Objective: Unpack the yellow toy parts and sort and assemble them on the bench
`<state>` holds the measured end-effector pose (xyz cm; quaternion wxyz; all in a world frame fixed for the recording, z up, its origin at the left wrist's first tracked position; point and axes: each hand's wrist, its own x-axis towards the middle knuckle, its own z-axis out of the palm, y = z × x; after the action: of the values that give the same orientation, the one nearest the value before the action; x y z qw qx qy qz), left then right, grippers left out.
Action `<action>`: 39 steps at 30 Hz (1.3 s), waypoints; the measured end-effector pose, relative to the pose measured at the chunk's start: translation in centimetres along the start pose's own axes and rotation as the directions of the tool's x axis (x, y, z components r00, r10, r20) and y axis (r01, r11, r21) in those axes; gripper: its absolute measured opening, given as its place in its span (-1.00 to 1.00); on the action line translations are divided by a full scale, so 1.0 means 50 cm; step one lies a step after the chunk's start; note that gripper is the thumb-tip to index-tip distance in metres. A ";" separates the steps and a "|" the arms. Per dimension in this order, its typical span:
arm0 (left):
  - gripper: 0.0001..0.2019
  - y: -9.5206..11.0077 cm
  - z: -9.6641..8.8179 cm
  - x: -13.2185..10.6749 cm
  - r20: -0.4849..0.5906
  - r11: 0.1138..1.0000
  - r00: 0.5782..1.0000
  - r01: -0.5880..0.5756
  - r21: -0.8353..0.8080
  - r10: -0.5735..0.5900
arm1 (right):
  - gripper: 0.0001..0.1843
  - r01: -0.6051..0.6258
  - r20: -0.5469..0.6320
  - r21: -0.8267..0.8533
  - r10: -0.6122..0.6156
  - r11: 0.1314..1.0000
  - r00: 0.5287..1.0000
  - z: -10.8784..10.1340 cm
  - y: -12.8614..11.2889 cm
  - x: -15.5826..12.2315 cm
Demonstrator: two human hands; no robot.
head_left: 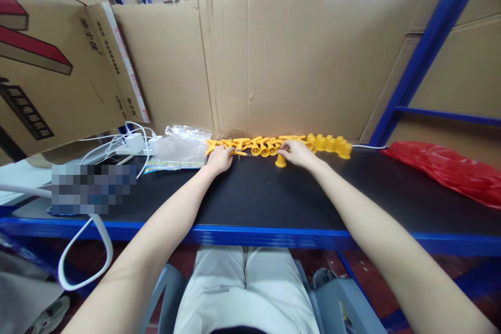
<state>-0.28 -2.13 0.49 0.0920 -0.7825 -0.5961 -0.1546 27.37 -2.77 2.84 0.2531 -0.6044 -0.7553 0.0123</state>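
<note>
At the back of the black shelf, my left hand [219, 159] is closed with its fingertips on a slim yellow plastic piece [239, 153] that sticks out to the right. My right hand [297, 153] pinches a small yellow plastic cup with a flared rim [281, 160], rim down at the shelf surface. Between and behind both hands lies a row of yellow plastic pieces with forked arms and round open ends [264, 150]. To the right of my right hand, several more yellow cups [330, 143] stand rim down, close together.
A clear plastic bag [182, 146] lies left of the yellow pieces, beside a white power strip with plugs and cables [135, 143]. A red plastic bag [442, 167] is at the right. Cardboard [274, 62] walls the back; a blue rail [270, 236] edges the front.
</note>
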 end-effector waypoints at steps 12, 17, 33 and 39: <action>-0.59 -0.004 0.003 0.007 0.066 0.991 0.997 0.048 -0.129 -0.040 | -0.70 0.019 0.070 -0.051 -0.016 0.999 0.997 0.051 -0.009 -0.003; -0.61 -0.005 0.000 0.006 0.048 0.988 0.996 0.080 -0.130 -0.074 | -0.69 0.126 0.016 -0.103 -0.125 0.987 0.992 0.043 -0.006 0.000; -0.77 0.004 -0.009 0.011 -0.112 0.982 0.993 0.020 -0.190 -0.042 | -0.74 0.227 -0.002 0.020 -0.227 0.974 0.974 0.046 -0.014 -0.005; -0.78 0.017 -0.016 0.006 -0.196 0.978 0.979 0.012 -0.207 -0.054 | -0.73 0.219 0.013 0.021 -0.220 0.975 0.975 0.048 -0.011 -0.005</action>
<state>0.51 -2.37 1.38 0.0682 -0.7581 -0.5777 -0.2949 25.95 -2.45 0.84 0.2529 -0.5147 -0.8192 -0.0038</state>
